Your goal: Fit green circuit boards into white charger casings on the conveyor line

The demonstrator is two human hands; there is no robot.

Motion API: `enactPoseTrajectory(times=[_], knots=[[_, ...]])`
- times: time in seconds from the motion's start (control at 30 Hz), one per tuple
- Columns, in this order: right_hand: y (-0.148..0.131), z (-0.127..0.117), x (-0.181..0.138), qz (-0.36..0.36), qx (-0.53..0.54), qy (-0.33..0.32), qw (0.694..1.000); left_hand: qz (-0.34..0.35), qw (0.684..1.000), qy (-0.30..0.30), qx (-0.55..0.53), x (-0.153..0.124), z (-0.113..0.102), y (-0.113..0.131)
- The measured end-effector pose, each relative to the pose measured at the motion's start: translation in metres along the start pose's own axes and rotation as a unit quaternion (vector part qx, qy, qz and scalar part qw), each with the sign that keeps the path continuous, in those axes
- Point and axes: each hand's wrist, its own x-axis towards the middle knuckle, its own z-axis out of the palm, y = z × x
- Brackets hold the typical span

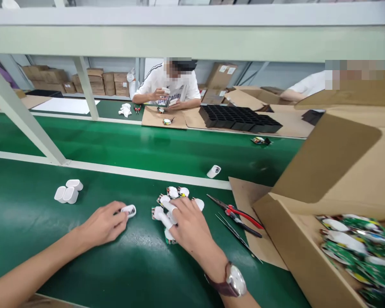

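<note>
My left hand (111, 222) is closed on a small white plastic housing (128, 210), pinched at its near side, with its end facing right and dark parts showing inside. My right hand (188, 222) wears white covers on the thumb and index finger. Those fingers close over a small circuit board (153, 213) at the left of a cluster; the grip itself is partly hidden. Around it lie more boards with white pads (172, 192), some under the hand. Several white plastic housings (70, 195) stand grouped on the green bench to the left.
Red-handled pliers (244, 216) and tweezers (237, 235) lie right of my right hand. A cardboard box (288, 244) of circuit boards stands at the right. Another white housing (214, 171) lies beyond the bench's rail (147, 173). Opposite, a person (170, 87) works near a black tray (239, 118).
</note>
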Motion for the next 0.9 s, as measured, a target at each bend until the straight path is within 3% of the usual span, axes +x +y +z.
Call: enactPoseTrajectory(times=[0.13,0.23,0.3,0.43,0.53,0.63,0.7,0.77,0.9], knots=[[-0.028,0.021,-0.005,-0.05,-0.027,-0.047,0.997,-0.173,0.983,-0.022,0.059,0.066,-0.013,-0.065],[-0.043,0.035,-0.01,-0.087,-0.002,-0.031,0.996,-0.252,0.963,-0.023,0.093,0.11,-0.02,-0.111],[-0.044,0.04,-0.013,-0.088,0.016,-0.014,0.996,-0.285,0.953,-0.035,0.098,0.122,-0.025,-0.13],[-0.041,0.047,-0.021,-0.065,0.023,0.008,0.998,-0.295,0.949,-0.066,0.089,0.094,-0.05,-0.13],[-0.048,0.05,-0.026,-0.041,0.055,-0.001,0.998,-0.312,0.94,-0.097,0.099,0.042,-0.083,-0.121],[-0.055,0.051,-0.028,-0.022,0.068,-0.005,0.997,-0.386,0.898,-0.159,0.14,-0.008,-0.107,-0.124],[-0.058,0.051,-0.028,-0.02,0.054,-0.012,0.998,-0.403,0.889,-0.175,0.13,-0.028,-0.109,-0.129],[-0.06,0.05,-0.028,-0.018,0.036,-0.019,0.999,-0.38,0.907,-0.141,0.11,-0.032,-0.103,-0.129],[-0.059,0.046,-0.024,-0.017,0.028,-0.032,0.999,-0.255,0.964,-0.034,0.07,-0.006,-0.074,-0.093]])
